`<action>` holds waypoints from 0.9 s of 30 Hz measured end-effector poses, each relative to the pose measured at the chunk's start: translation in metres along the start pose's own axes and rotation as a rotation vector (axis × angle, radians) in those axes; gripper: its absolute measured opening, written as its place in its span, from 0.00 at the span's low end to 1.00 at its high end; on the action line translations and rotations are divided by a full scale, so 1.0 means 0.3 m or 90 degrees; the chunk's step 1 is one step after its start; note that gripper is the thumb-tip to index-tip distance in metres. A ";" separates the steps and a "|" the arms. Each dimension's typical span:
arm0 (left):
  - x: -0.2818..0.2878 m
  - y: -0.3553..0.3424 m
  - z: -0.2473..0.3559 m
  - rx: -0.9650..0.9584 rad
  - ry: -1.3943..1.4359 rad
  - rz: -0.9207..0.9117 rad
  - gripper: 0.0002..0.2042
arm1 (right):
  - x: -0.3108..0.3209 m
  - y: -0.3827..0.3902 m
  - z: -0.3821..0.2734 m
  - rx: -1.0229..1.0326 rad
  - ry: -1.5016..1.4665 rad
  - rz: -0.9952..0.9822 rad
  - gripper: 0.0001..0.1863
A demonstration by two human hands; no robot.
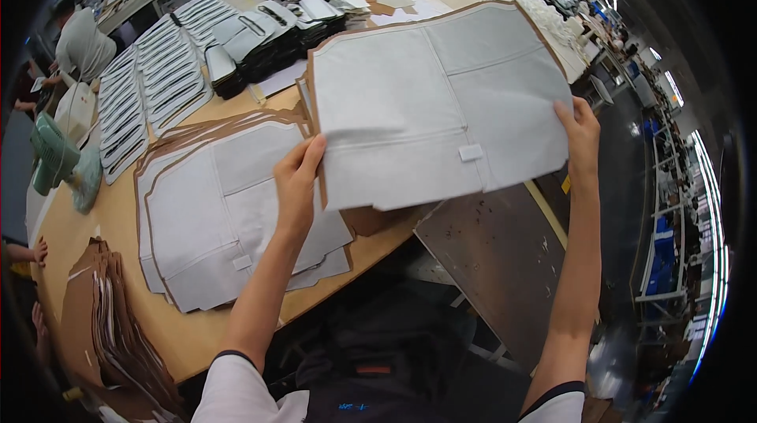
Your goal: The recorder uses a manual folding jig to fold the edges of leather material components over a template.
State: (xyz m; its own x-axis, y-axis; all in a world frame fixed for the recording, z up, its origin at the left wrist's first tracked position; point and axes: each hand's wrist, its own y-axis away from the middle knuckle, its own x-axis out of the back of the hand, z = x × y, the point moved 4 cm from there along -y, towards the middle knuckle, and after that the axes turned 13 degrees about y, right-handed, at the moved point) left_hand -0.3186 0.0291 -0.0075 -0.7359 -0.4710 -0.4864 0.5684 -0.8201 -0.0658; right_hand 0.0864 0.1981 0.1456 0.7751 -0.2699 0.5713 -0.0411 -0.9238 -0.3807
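Between both hands I hold up a light grey stitched panel (386,92) with brown edging, crossing seams and a small white tab near its lower edge. My left hand (296,182) pinches its lower left edge, thumb on top. At the right edge, my right hand (582,135) grips it with the thumb in front and the fingers behind. A pile of similar grey panels (193,222) lies on the tan table (378,253), below and left of the held one. My left forearm crosses in front of that pile.
Rows of small slotted grey pieces (126,108) and a dark stack (272,40) cover the far table. A green fan (55,155) stands at left, above a bundle of brown-backed pieces (110,320). A worn brown board (493,245) sits at right. Other people's hands show at the edges.
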 end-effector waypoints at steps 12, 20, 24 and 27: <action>0.088 -0.254 -0.390 0.156 0.048 0.112 0.12 | -0.361 0.026 0.313 0.093 0.340 -0.010 0.25; 0.030 -0.104 -0.313 0.154 -0.071 0.004 0.17 | -0.342 0.249 0.077 0.146 0.310 0.086 0.20; 0.219 0.266 -0.145 0.171 -0.002 -0.002 0.18 | -0.556 0.646 -0.371 0.250 0.130 -0.126 0.12; 0.366 0.596 -0.027 0.259 0.073 0.095 0.18 | -0.738 0.896 -0.434 0.428 0.055 -0.250 0.13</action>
State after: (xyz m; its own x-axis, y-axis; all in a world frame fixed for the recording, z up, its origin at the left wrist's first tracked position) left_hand -0.2947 -0.1666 -0.0796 -0.5984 -0.5737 -0.5592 0.4580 -0.8177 0.3488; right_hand -0.1784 -0.0257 0.0114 0.6014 -0.0028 0.7990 0.6374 -0.6012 -0.4819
